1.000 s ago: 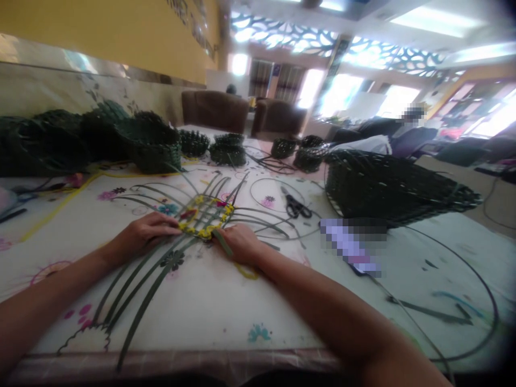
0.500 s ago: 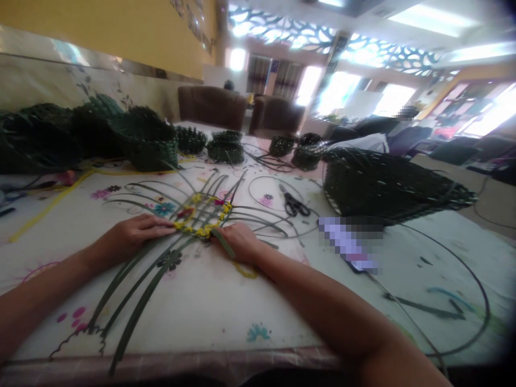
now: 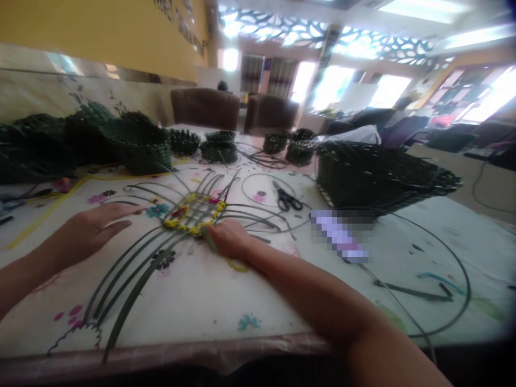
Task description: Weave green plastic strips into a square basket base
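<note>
A small square weave of dark green strips edged with yellow, a basket base (image 3: 196,210), lies on the flowered tablecloth. Long green strips (image 3: 135,274) fan out from all its sides. My right hand (image 3: 228,236) is closed at the near right corner, its fingers on a green strip (image 3: 210,240) there. A yellow strip (image 3: 237,265) trails below that hand. My left hand (image 3: 100,226) hovers apart from the weave on the left, holding nothing, thumb and fingers separated.
Black-handled scissors (image 3: 287,198) lie beyond the weave. A large dark basket (image 3: 374,174) rests on its side at right, near a pixelated purple item (image 3: 338,236). Several green baskets (image 3: 141,148) line the left and back. A loose strip loops (image 3: 468,293) at right.
My left hand has let go of the weave's left edge and drawn back to the left with its fingers apart. My right hand stays at the near right corner. The view has shifted slightly.
</note>
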Available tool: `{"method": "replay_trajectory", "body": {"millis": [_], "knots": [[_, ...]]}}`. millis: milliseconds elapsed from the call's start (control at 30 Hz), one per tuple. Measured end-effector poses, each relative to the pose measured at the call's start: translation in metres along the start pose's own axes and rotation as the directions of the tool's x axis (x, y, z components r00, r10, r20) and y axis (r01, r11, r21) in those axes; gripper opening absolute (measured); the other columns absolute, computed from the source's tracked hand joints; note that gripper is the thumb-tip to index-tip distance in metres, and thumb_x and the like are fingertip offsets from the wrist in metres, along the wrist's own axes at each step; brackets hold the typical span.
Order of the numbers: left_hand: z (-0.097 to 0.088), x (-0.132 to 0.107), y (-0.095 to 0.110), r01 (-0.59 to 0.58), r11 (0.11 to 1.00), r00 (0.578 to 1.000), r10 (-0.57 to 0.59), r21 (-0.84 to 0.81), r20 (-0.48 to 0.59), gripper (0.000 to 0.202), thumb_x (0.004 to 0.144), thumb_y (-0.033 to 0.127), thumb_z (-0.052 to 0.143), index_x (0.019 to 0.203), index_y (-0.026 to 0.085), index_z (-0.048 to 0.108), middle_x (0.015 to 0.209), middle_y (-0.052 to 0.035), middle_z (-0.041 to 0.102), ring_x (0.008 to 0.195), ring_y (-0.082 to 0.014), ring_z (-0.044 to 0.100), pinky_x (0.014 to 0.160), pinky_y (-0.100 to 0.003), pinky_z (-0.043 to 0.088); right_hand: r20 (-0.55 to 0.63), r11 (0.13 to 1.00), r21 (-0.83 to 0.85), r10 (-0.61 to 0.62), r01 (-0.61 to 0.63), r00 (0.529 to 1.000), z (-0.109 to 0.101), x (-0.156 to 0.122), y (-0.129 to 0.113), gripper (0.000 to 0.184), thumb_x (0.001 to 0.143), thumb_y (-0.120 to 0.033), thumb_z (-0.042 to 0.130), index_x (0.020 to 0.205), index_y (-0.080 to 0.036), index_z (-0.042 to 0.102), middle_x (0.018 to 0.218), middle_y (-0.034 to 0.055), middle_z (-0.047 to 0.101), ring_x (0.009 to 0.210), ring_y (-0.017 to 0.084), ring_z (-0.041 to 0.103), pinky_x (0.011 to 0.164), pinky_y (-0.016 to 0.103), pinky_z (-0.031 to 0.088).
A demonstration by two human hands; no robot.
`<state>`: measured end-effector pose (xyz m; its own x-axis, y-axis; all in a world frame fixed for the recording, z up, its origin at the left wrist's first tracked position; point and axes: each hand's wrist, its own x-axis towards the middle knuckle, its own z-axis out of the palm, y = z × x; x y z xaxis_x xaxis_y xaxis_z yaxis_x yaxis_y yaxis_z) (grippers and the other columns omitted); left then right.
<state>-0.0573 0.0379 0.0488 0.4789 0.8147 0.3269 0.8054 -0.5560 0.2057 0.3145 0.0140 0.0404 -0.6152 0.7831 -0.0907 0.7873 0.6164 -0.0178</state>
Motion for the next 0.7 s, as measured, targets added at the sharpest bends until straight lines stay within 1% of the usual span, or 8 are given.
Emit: {"method": "replay_trajectory", "body": {"millis": [33, 67, 167, 233, 300, 367, 467, 700], "knots": [[-0.003, 0.0, 0.012, 0.0, 1.0, 0.998, 0.002, 0.026, -0.069, 0.062, 0.108, 0.069, 0.048, 0.145, 0.027, 0.075, 0.143, -0.0067, 0.08, 0.132, -0.0295, 0.072, 0.126, -0.047, 0.05, -0.007, 1.0, 0.0, 0.001, -0.001, 1.0, 0.001, 0.0, 0.0, 0.028, 0.109, -0.024, 0.05, 0.128, -0.019, 0.069, 0.111, 0.0124, 0.086, 0.102, 0.029, 0.083, 0.068, 0.034, 0.045], [-0.003, 0.002, 0.028, -0.021, 0.999, 0.996, 0.024, 0.037, -0.082, 0.064, 0.107, 0.07, 0.048, 0.142, 0.025, 0.077, 0.142, -0.0081, 0.08, 0.132, -0.0308, 0.072, 0.126, -0.048, 0.05, -0.013, 1.0, 0.001, 0.002, -0.002, 1.0, 0.001, 0.0, 0.0, 0.027, 0.107, -0.024, 0.051, 0.127, -0.019, 0.069, 0.11, 0.0125, 0.086, 0.103, 0.029, 0.083, 0.068, 0.034, 0.046], [0.01, 0.014, 0.079, -0.067, 0.996, 0.998, 0.068, -0.058, 0.016, 0.06, 0.106, 0.066, 0.046, 0.125, 0.025, 0.084, 0.131, -0.0101, 0.083, 0.123, -0.0313, 0.075, 0.117, -0.047, 0.057, -0.025, 1.0, 0.012, 0.012, -0.012, 1.0, 0.002, 0.0, 0.0, 0.027, 0.107, -0.025, 0.052, 0.127, -0.019, 0.07, 0.109, 0.0132, 0.086, 0.104, 0.029, 0.083, 0.07, 0.033, 0.048], [0.024, 0.028, 0.106, -0.012, 0.99, 0.998, 0.021, -0.14, 0.066, 0.054, 0.103, 0.061, 0.049, 0.12, 0.024, 0.084, 0.125, -0.0103, 0.084, 0.122, -0.032, 0.076, 0.116, -0.047, 0.056, -0.03, 1.0, 0.024, 0.015, -0.014, 0.999, 0.003, 0.001, -0.001, 0.028, 0.109, -0.026, 0.051, 0.128, -0.019, 0.07, 0.108, 0.0138, 0.086, 0.105, 0.029, 0.083, 0.072, 0.032, 0.05], [0.039, 0.043, 0.122, 0.073, 0.981, 0.989, -0.047, -0.179, 0.142, 0.047, 0.095, 0.057, 0.058, 0.116, 0.023, 0.082, 0.118, -0.0101, 0.085, 0.111, -0.0323, 0.078, 0.106, -0.046, 0.06, -0.04, 0.999, 0.03, 0.012, -0.01, 0.999, 0.005, 0.002, -0.001, 0.03, 0.11, -0.026, 0.048, 0.13, -0.018, 0.07, 0.109, 0.0147, 0.086, 0.105, 0.03, 0.083, 0.073, 0.033, 0.052], [0.052, 0.056, 0.13, 0.107, 0.979, 0.974, -0.067, -0.174, 0.218, 0.04, 0.088, 0.051, 0.063, 0.109, 0.022, 0.081, 0.108, -0.0091, 0.084, 0.1, -0.031, 0.079, 0.092, -0.041, 0.061, -0.05, 1.0, 0.031, 0.002, 0.0, 0.999, 0.007, 0.003, 0.0, 0.032, 0.111, -0.026, 0.047, 0.132, -0.018, 0.07, 0.11, 0.0153, 0.086, 0.105, 0.031, 0.083, 0.075, 0.034, 0.054], [0.069, 0.066, 0.133, 0.104, 0.985, 0.969, -0.07, -0.135, 0.236, 0.03, 0.085, 0.044, 0.063, 0.099, 0.023, 0.079, 0.1, -0.0081, 0.083, 0.092, -0.0296, 0.077, 0.081, -0.037, 0.057, -0.065, 0.999, 0.038, -0.004, 0.006, 0.998, 0.011, 0.004, 0.002, 0.034, 0.113, -0.028, 0.046, 0.135, -0.018, 0.069, 0.112, 0.0161, 0.086, 0.106, 0.031, 0.082, 0.078, 0.036, 0.055], [0.086, 0.056, 0.124, 0.073, 0.985, 0.985, -0.046, -0.156, 0.169, 0.036, 0.098, 0.046, 0.055, 0.108, 0.027, 0.084, 0.116, -0.0059, 0.086, 0.106, -0.0304, 0.077, 0.087, -0.036, 0.056, -0.057, 0.995, 0.097, -0.005, 0.011, 0.998, 0.006, 0.006, 0.006, 0.032, 0.116, -0.032, 0.047, 0.126, -0.018, 0.074, 0.117, 0.0167, 0.085, 0.107, 0.028, 0.081, 0.08, 0.033, 0.051]]}}
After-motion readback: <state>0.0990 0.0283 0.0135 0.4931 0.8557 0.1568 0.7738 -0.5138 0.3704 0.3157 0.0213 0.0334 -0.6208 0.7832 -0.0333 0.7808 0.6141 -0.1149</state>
